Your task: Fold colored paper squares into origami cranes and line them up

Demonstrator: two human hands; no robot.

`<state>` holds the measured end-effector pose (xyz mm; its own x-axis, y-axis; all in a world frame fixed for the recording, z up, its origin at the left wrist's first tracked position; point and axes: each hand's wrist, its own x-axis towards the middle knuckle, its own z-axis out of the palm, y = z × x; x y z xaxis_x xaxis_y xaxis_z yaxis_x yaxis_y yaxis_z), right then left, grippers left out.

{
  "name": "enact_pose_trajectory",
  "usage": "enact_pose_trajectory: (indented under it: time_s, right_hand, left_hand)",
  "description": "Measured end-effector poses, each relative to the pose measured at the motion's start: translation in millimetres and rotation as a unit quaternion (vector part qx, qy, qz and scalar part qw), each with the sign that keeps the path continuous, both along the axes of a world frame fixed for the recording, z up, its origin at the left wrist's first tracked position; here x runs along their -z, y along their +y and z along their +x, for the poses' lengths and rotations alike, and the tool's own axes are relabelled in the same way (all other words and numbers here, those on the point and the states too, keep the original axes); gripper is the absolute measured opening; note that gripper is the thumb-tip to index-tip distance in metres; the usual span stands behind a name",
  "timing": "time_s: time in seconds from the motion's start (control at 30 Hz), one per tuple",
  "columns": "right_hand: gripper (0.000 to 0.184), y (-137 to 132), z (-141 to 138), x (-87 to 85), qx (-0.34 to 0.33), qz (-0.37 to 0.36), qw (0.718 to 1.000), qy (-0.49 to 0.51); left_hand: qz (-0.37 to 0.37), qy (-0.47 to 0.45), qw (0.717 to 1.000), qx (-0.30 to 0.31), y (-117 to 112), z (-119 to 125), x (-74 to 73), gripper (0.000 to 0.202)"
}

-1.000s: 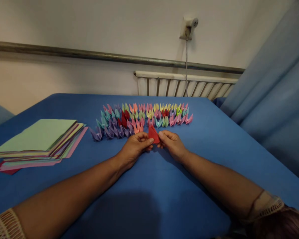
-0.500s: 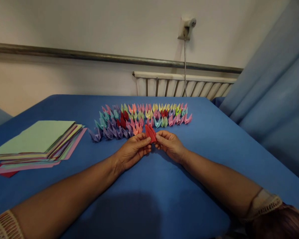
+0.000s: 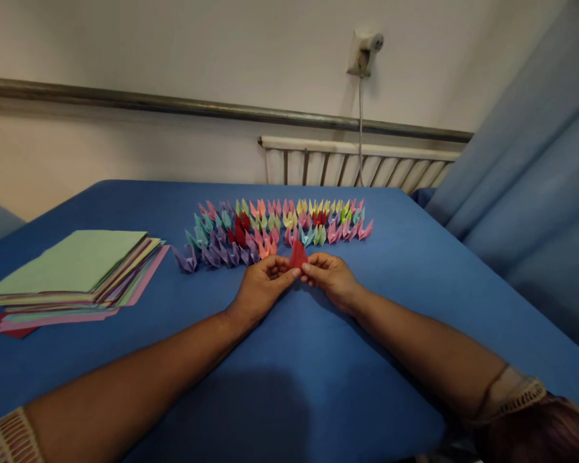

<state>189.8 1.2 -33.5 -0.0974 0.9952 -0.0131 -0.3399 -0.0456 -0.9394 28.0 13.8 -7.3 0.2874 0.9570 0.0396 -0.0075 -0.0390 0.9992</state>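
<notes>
Between my two hands is a small piece of folded red paper [image 3: 298,254], its pointed end up. My left hand [image 3: 265,283] pinches its lower left side, with the thumb across the bottom. My right hand [image 3: 332,278] grips the lower right side between thumb and fingers. Just beyond my hands stand rows of folded paper cranes [image 3: 231,254] in purple, teal, red, pink, yellow and green. The folds behind the red paper's front face are hidden.
A stack of coloured paper sheets [image 3: 72,263], pale green on top, lies at the left on the blue-covered table [image 3: 439,289]. A blue curtain [image 3: 525,193] hangs along the right. Behind the table are a wall rail [image 3: 174,106], a radiator [image 3: 367,151] and a plugged-in socket [image 3: 361,54].
The red paper has been turned, so a flatter, wider face now shows instead of its layered edges. My left thumb has shifted lower and to the right along it.
</notes>
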Motion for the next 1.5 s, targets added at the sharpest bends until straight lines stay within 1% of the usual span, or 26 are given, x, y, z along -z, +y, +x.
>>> enact_pose_trajectory:
  time_s: [0.07,0.13,0.2,0.27,0.37,0.47,0.57,0.67,0.8,0.9,0.97,1.1,1.17,1.23,1.3,1.4,1.5]
  right_hand:
    - [0.027,1,3,-0.2,-0.032,-0.022,0.998,0.047]
    - [0.025,2,7,-0.8,-0.065,-0.034,0.994,0.076]
    - [0.024,2,9,-1.4,-0.081,-0.041,0.993,0.081]
    - [0.024,1,9,-1.7,-0.082,-0.043,0.993,0.077]
    - [0.024,0,7,-1.5,-0.078,-0.035,0.994,0.07]
    - [0.025,1,4,-1.3,-0.073,-0.03,0.994,0.071]
    - [0.027,1,4,-1.6,-0.067,-0.037,0.994,0.072]
    - [0.03,-1,3,-2.9,-0.062,-0.031,0.996,0.058]
    - [0.037,-4,0,-5.6,-0.056,-0.005,0.998,0.013]
    - [0.036,-5,-3,-5.7,-0.027,0.035,0.998,-0.049]
    - [0.034,-4,-5,-4.4,-0.01,0.048,0.996,-0.069]
    - [0.034,-2,-3,-1.9,-0.003,0.037,0.998,-0.053]
    - [0.034,-1,-1,-1.5,-0.002,0.038,0.998,-0.043]
    - [0.034,-1,-1,-1.2,0.004,0.044,0.998,-0.045]
    - [0.034,0,-1,-0.3,0.019,0.051,0.997,-0.06]
    - [0.035,0,-3,1.9,0.036,0.061,0.994,-0.087]
    - [0.035,0,-4,3.8,0.021,0.06,0.994,-0.093]
  left_hand:
    - [-0.013,-0.011,1.0,0.02,-3,0,-3.7,0.024]
    - [-0.023,-0.025,0.999,0.027,-5,1,-6.2,0.023]
    - [-0.027,-0.034,0.999,0.028,-6,1,-6.3,0.023]
    - [-0.025,-0.038,0.999,0.027,-5,1,-4.7,0.025]
    - [-0.01,-0.035,0.999,0.023,-4,1,-1.5,0.029]
    - [0.007,-0.02,1.0,0.018,-3,1,0.3,0.028]
    - [0.003,-0.007,1.0,0.018,-2,0,1.7,0.022]
    - [-0.004,-0.006,1.0,0.019,0,0,4.1,0.022]
    - [0.013,0.005,1.0,-0.001,2,-1,6.3,0.023]
    - [0.035,0.035,0.999,-0.021,3,-1,6.4,0.021]
    - [0.043,0.044,0.998,-0.029,3,-2,6.8,0.022]
    - [0.03,0.028,0.998,-0.039,4,-1,7.7,0.03]
    - [0.011,0.014,0.999,-0.03,4,0,7.1,0.035]
    - [-0.017,-0.001,1.0,-0.005,3,0,5.5,0.033]
    - [-0.036,-0.005,0.999,0.012,3,-1,4.1,0.026]
    - [-0.036,0.001,0.999,-0.001,4,-1,4.0,0.023]
    - [-0.026,0.007,1.0,-0.016,5,-1,5.6,0.023]
